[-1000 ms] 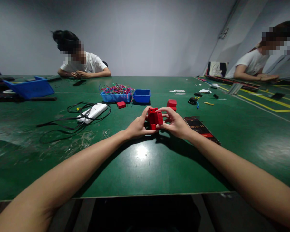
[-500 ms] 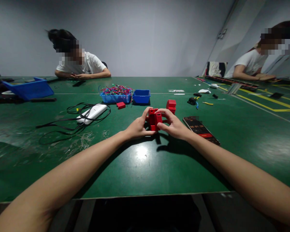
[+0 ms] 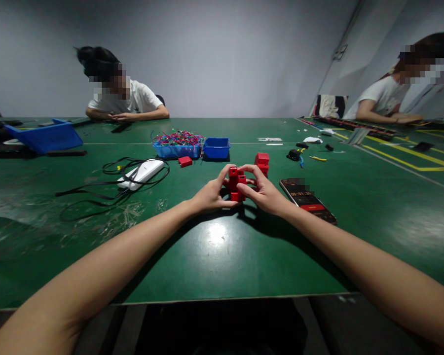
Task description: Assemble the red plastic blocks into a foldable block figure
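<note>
Small red plastic blocks stand bunched together on the green table in front of me. My left hand grips them from the left, with thumb and fingers spread around the far and near sides. From the right, my right hand pinches a front red block against the bunch. Fingers cover part of them, so their exact shape and number are hard to tell. Just behind my right hand is a stack of red blocks. Another red block lies farther left, beside the bins.
A blue bin of coloured wires and a smaller blue bin are beyond my hands. A white power strip with black cable lies left. Right of my hand is a phone showing a timer. Two people sit across the table.
The front red block in my right hand has shifted left and sits closer against the others. My right fingers moved slightly with it. My left hand has barely moved.
</note>
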Available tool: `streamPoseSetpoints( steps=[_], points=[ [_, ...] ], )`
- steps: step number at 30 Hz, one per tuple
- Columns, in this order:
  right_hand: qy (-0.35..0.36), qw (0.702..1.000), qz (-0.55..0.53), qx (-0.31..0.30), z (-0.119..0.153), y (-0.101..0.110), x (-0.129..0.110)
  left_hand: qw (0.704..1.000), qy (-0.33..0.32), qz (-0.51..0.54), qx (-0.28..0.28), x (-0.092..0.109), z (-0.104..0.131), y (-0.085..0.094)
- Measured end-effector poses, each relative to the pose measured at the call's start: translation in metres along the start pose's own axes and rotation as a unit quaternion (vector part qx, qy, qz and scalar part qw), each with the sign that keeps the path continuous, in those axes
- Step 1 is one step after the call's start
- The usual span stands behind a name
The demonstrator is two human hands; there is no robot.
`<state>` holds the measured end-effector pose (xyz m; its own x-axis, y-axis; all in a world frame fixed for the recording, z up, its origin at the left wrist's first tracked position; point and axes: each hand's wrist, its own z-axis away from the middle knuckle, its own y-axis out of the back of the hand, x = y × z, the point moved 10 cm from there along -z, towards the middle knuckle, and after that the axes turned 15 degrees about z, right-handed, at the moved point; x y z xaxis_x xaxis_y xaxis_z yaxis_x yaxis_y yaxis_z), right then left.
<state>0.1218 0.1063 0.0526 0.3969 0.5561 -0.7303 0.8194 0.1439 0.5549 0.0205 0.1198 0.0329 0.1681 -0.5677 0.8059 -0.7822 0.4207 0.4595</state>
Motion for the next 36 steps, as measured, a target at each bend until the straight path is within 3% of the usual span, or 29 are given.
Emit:
streamPoseSetpoints(
  steps=[12, 25, 31, 36],
  points=[
    [0.004, 0.998, 0.021, -0.053, 0.004, -0.012, 0.000, 1.000, -0.016, -0.003, -0.007, 0.000, -0.001, -0.001],
    [0.007, 0.999, 0.002, -0.046, 0.001, -0.011, -0.002, 0.999, -0.019, -0.037, 0.004, 0.001, -0.001, 0.001],
    [-0.021, 0.998, 0.003, -0.052, 0.002, -0.009, 0.001, 0.996, -0.036, -0.087, 0.006, 0.005, 0.001, 0.000],
    [-0.022, 0.999, 0.015, -0.046, 0.003, -0.008, -0.003, 0.976, -0.077, -0.205, 0.018, 0.018, 0.004, -0.001]
  ],
)
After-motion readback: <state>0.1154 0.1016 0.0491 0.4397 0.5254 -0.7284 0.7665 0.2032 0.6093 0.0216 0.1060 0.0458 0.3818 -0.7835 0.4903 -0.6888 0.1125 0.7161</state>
